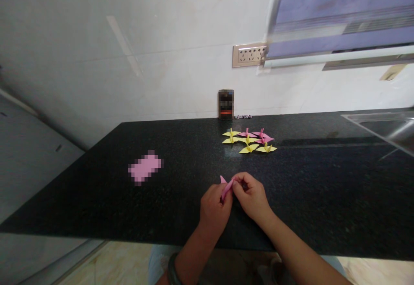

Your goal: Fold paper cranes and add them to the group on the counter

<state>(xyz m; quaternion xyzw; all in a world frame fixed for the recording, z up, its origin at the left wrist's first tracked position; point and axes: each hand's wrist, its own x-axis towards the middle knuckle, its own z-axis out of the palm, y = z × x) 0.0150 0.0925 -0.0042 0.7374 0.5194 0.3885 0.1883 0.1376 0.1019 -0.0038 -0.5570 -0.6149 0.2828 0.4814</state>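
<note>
Both hands work close over the near part of the dark speckled counter (181, 147). Left hand (213, 205) grasps a piece of pink folded paper (228, 189) from beneath; its fingers cover much of the lower part, so the full shape is hard to make out. Right hand (254, 194) pinches the same paper at its upper right edge, thumb and forefinger together, remaining fingers curled and partly hidden. One pointed corner stands clear to the left.

Beyond the hands, a cluster of small folded birds: yellow birds (249, 148) and pink birds (264, 140), eight by my count (wings overlap, so edges blur together). To the left, well apart, a pink patch (144, 167) lies on the counter, pixelated past recognition. Against the wall stands a dark upright object (225, 104), also pixelated; beside its base, a small patterned strand (243, 117), too small to identify. Metal sink (388, 129) cut off at right. Bracelet (174, 270) on the left wrist, partly out of frame.
</note>
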